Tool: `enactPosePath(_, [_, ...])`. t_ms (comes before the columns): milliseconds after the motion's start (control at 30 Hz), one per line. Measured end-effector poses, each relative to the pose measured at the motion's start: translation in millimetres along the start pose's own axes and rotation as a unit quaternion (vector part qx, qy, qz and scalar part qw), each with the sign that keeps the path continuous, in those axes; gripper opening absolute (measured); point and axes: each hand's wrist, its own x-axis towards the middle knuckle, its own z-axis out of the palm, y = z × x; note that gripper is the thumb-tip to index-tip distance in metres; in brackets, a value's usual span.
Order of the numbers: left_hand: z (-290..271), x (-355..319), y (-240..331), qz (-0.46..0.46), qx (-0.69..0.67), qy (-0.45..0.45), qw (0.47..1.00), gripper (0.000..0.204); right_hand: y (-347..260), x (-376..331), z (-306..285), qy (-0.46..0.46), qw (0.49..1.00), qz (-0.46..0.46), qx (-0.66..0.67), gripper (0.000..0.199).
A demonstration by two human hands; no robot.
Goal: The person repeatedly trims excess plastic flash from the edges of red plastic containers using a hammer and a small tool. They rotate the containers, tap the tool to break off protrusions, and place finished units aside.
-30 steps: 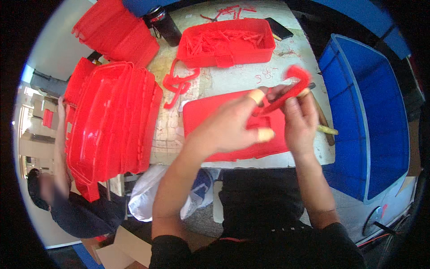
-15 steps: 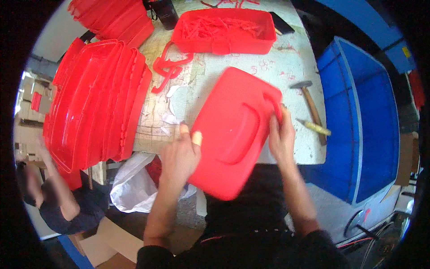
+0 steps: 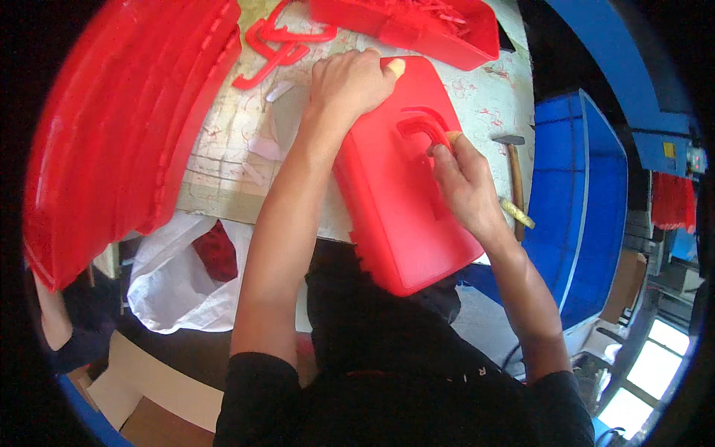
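Head view, right hand (image 3: 467,179) gripping red handle (image 3: 421,123)

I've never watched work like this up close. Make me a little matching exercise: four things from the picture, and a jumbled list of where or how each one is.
Things
1. Right hand
2. Hammer
3. Crate
4. Bag

Where or how
a. White, lower than the top of the table
b. Gripping a red handle
c. Blue, standing to the right of the table
d. Lying on the table

Pairs: 1-b, 2-d, 3-c, 4-a
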Motion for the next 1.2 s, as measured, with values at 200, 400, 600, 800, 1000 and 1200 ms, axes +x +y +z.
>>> enactPosePath(200, [3.4, -8.8, 2.6, 0.001, -0.014, 0.057, 0.998, 0.053, 3.6, -9.7, 12.0, -0.008, 0.997, -0.055, -0.058, 0.011])
enactPosePath(400, [-3.7, -18.7, 4.1, 0.027, -0.085, 0.0, 0.996, 0.04, -3.0, -14.2, 21.3, 0.003, 0.981, 0.157, 0.11, 0.014])
enactPosePath(600, [1.7, -43.0, 4.7, 0.106, -0.013, 0.152, 0.983, 0.043, 10.6, -49.3, 24.4, 0.062, 0.945, 0.196, 0.253, 0.013])
enactPosePath(800, [3.2, -62.5, 7.0, 0.086, 0.017, 0.062, 0.994, 0.038, 17.2, -63.9, 18.6, 0.116, 0.959, 0.179, 0.186, 0.011])
enactPosePath(1000, [1.6, -95.9, 9.9, 0.101, 0.02, 0.04, 0.994, 0.032, 21.7, -93.2, 22.8, 0.161, 0.956, 0.189, 0.154, 0.019])
enactPosePath(1200, [5.7, -108.2, 6.3, 0.129, 0.02, 0.056, 0.99, 0.025, 23.2, -109.6, 27.3, 0.173, 0.956, 0.187, 0.149, 0.022])
